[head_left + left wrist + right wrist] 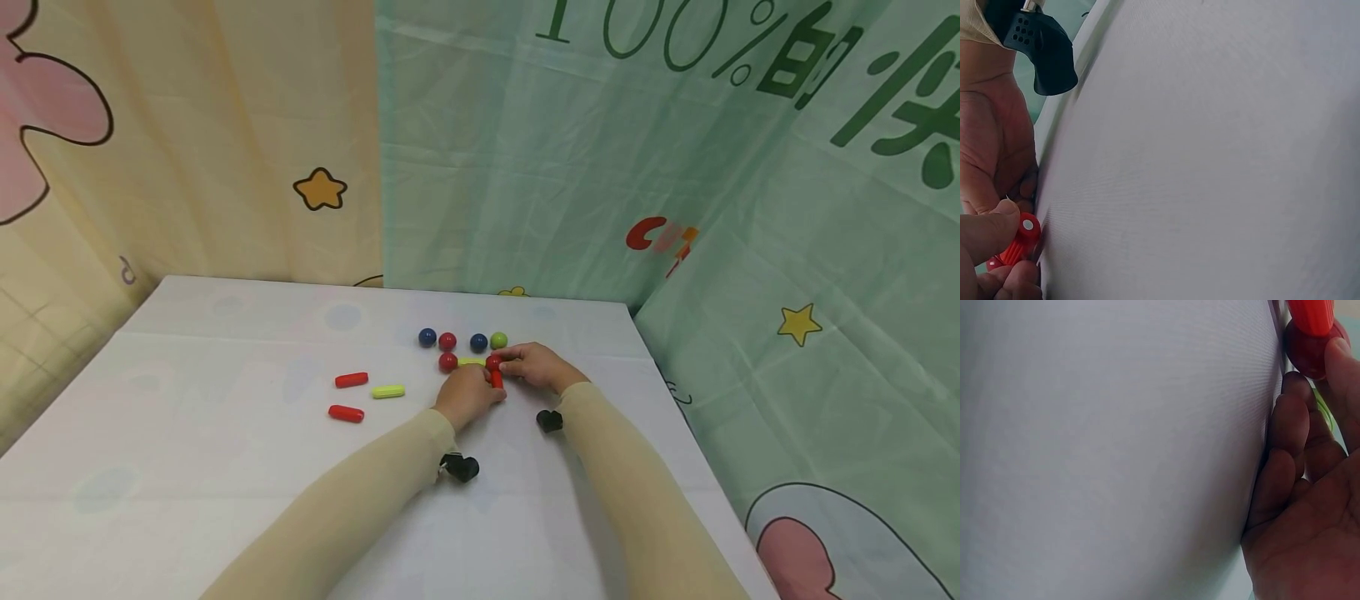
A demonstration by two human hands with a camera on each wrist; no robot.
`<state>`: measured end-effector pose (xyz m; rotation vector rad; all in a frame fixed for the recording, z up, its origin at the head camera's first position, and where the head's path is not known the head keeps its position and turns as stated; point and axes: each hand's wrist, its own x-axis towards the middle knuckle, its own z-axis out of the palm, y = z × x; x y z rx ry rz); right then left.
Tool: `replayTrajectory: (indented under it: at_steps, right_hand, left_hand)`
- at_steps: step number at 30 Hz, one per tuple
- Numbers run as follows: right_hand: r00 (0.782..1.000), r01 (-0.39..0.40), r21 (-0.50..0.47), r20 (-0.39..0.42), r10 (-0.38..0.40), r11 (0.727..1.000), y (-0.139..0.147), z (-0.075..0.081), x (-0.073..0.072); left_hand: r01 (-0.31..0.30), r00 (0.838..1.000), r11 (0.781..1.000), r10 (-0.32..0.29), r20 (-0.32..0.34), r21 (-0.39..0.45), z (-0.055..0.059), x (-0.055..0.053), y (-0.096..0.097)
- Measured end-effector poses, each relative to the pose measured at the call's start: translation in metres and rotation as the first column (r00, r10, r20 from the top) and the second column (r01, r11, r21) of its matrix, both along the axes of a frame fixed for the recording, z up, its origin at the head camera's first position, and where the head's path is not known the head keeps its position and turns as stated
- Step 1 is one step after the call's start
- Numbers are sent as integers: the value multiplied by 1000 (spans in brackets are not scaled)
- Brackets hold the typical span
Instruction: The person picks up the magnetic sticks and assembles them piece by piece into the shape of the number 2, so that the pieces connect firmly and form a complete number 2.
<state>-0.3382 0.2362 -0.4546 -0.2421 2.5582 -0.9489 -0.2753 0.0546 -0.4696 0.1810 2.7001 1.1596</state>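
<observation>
At the right end of a small assembly, my left hand [467, 394] pinches a red stick [497, 379] between thumb and fingers. The left wrist view shows a white dot on the end of this red stick [1020, 239]. My right hand [542, 367] holds a red ball [493, 362] between thumb and fingers; the stick's far end meets it, as the right wrist view shows at the red ball [1315, 353]. A yellow-green stick [472, 362] runs leftward from that ball to another red ball [447, 362]. My left fingers partly cover the assembly.
Behind the hands lie a blue ball [427, 337], a red ball [447, 341], a second blue ball [478, 342] and a green ball [498, 340]. To the left are two red sticks [351, 380] and a yellow-green stick [388, 391]. Curtains stand beyond the white table [225, 483].
</observation>
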Motion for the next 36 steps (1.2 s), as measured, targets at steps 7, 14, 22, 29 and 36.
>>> replayTrajectory:
  at_steps: [7,14,22,29,36]
  right_hand:
    - [1000,-17,20,-16,18,1000,0,-1,0]
    - [1000,-10,24,-10,10,1000,-1,-1,0]
    - [1000,-4,65,-16,5,998,-2,0,-1]
    - [1000,-15,53,-6,15,999,-1,2,-1]
    - [999,-32,69,-16,33,997,0,1,-2]
  left_hand:
    - [24,1000,1000,-24,-4,-1,3,1,-6]
    - [114,991,990,-119,-64,-85,13,0,-29]
    - [109,984,982,-129,-125,-153,32,-11,-73]
    - [76,987,980,-101,-128,-186,39,-27,-122]
    - [37,997,980,-50,-58,-194,34,-34,-153]
